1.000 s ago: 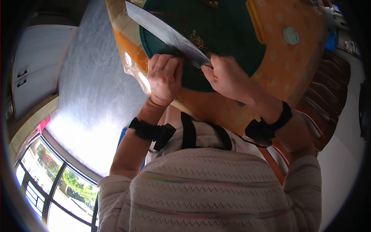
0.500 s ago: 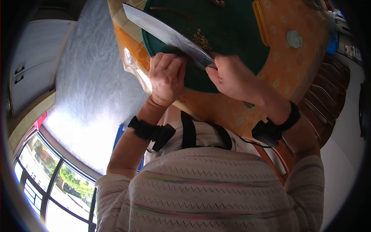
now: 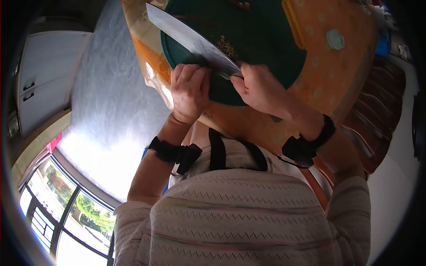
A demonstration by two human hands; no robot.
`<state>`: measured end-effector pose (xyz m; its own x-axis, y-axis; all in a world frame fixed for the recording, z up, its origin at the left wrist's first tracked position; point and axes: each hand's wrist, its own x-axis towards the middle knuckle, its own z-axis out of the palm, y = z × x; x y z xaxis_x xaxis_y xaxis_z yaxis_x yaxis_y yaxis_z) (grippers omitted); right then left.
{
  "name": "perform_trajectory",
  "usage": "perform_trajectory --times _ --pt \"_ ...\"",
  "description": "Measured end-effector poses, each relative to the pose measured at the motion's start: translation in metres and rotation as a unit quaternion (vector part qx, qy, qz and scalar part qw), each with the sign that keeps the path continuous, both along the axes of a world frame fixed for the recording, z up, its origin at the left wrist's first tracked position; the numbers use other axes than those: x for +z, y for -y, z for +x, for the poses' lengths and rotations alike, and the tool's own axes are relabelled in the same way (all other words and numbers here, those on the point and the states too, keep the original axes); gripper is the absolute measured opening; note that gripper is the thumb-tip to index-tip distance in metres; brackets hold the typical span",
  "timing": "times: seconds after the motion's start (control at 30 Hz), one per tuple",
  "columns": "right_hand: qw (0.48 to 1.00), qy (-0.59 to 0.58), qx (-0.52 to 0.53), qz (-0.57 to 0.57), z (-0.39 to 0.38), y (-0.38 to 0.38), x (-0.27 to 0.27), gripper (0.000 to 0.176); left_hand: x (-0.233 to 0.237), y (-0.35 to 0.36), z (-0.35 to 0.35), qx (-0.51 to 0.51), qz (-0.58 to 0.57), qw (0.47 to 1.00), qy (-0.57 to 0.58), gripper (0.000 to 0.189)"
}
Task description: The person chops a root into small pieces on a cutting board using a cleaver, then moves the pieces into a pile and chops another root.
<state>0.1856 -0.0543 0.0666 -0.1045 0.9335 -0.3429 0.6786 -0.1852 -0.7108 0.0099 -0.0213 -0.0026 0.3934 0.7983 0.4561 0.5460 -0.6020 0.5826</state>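
My right hand (image 3: 262, 88) is closed round the handle end of a wide-bladed kitchen knife (image 3: 191, 42). The blade slants up and left over a round dark green board (image 3: 266, 53). At the board's near left edge my left hand (image 3: 190, 91) has its fingers curled, knuckles close to the blade. Whatever those fingers hold is hidden behind the hand and blade. A small heap of chopped brownish bits (image 3: 226, 46) lies on the board just beyond the blade. Farther off, a brown root-like piece (image 3: 242, 5) shows at the top edge.
An orange patterned tablecloth (image 3: 328, 80) covers the table under the board. A yellow handle-like strip (image 3: 293, 24) borders the board at the right, and a pale green cap-like object (image 3: 335, 40) stands beyond it. A brown slatted wooden seat (image 3: 372, 115) is at the right.
The view has shifted slightly. My right hand and the knife's handle end have moved a little left, toward my left hand. Both hands keep their hold.
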Motion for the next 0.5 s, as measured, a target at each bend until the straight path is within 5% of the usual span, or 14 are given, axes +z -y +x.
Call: perform_trajectory --times 0.5 --pt "0.998 0.016 0.053 -0.012 0.0024 -0.0032 0.0086 0.016 -0.0040 0.0011 0.0002 0.012 -0.006 1.000 0.015 0.016"
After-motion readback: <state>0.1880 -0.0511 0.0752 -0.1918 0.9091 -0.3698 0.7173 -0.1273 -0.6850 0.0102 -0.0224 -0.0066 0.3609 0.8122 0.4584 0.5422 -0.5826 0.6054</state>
